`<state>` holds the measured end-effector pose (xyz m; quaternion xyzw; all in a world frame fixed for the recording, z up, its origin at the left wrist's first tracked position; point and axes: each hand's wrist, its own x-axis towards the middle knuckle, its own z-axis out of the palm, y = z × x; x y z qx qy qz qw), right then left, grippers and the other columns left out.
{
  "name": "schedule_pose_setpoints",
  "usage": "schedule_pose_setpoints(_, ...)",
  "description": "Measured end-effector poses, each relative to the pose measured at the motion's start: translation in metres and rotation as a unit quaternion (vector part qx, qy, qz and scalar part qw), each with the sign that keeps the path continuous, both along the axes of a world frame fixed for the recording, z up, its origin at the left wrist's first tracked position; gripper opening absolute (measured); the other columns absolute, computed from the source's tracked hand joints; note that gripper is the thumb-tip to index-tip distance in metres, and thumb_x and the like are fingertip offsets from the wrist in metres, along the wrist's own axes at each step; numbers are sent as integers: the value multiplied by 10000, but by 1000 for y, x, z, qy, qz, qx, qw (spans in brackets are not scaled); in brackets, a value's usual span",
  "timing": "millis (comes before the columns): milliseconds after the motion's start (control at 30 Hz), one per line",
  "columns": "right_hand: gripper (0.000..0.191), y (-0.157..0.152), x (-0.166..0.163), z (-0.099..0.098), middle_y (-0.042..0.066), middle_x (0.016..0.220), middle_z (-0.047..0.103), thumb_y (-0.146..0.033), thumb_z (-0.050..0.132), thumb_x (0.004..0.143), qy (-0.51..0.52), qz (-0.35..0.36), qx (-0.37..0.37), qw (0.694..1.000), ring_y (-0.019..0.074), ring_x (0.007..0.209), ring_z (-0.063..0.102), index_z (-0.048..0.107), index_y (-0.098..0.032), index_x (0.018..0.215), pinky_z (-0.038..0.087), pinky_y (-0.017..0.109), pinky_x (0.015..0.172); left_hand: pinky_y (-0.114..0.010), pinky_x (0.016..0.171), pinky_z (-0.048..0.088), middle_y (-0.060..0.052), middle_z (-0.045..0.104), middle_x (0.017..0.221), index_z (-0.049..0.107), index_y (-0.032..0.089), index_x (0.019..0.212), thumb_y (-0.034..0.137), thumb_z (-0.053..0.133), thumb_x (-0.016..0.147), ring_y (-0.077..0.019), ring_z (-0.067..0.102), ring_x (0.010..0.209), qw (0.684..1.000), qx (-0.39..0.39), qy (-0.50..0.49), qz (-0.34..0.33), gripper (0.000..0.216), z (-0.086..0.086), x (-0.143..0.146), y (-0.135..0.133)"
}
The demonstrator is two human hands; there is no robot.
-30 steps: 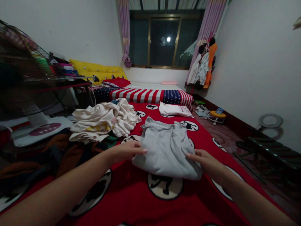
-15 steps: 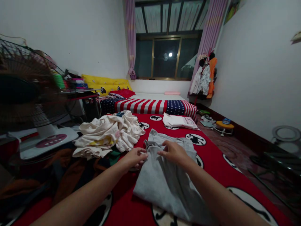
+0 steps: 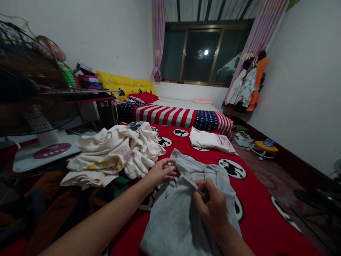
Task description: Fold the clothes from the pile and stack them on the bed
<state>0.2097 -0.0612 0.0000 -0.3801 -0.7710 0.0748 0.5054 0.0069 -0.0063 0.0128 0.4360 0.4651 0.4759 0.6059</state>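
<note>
A grey garment (image 3: 176,217) lies folded on the red blanket (image 3: 255,209) in front of me. My left hand (image 3: 161,171) pinches its far left edge, fingers closed on the cloth. My right hand (image 3: 211,206) is closed on a fold of the same grey garment near its middle, lifting a thin edge. Both forearms reach in from the bottom of the view.
A heap of cream clothes (image 3: 112,153) sits to the left. A folded white garment (image 3: 210,139) lies further back on the blanket. A stars-and-stripes cover (image 3: 183,115) lies beyond. A black fan (image 3: 23,78) stands at left. Clothes hang by the curtain (image 3: 247,85).
My right hand has pulled back toward me with a fold of the grey garment. My left hand stays at the far left edge. The view has shifted to the left.
</note>
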Motion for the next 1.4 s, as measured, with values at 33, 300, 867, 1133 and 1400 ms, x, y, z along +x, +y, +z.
schedule_pose_setpoints(33, 122, -1, 1, 0, 1, 739, 606, -132, 532, 810, 7, 16, -22, 1000, 128, 596, 528, 446, -217, 807, 386, 255, 585, -292, 683, 520, -104, 648, 945, 537, 138, 1114, 277, 780, 664, -172, 657, 763, 1000, 2, -18, -3, 531, -4, 1, 0)
schedule_pose_setpoints(300, 192, -4, -2, 11, 55, 893, 593, -248, 515, 883, 55, 31, -87, 994, 128, 695, 562, 469, -195, 704, 392, 237, 571, -375, 993, 405, -161, 583, 1269, 492, 198, 1282, 329, 764, 719, -273, 550, 1188, 982, 122, -95, -107, 639, -19, 11, -16)
schedule_pose_setpoints(867, 312, 20, 16, 17, -65, 476, 469, -454, 700, 720, 370, -20, -404, 836, 87, 418, 439, 539, -188, 731, 314, 184, 409, -232, 603, 394, -13, 634, 795, 666, 144, 998, 238, 780, 626, -152, 559, 699, 962, 130, 221, -93, 400, 15, 22, -47)
schedule_pose_setpoints(1133, 274, 18, 24, 28, -32, 695, 608, -465, 632, 798, 404, -94, -266, 870, 117, 551, 565, 554, -208, 853, 457, 216, 502, -203, 644, 393, -12, 626, 833, 632, 157, 710, 62, 675, 649, -139, 566, 772, 936, 272, 182, -129, 121, 36, 26, -64)
schedule_pose_setpoints(1400, 393, 24, 32, 34, 1, 682, 587, -570, 510, 843, 191, -22, -352, 916, 158, 597, 559, 589, -196, 933, 414, 241, 487, -179, 561, 320, 32, 539, 678, 477, 171, 740, 247, 707, 712, -91, 492, 617, 986, 119, -6, -113, 243, 24, 28, -53)
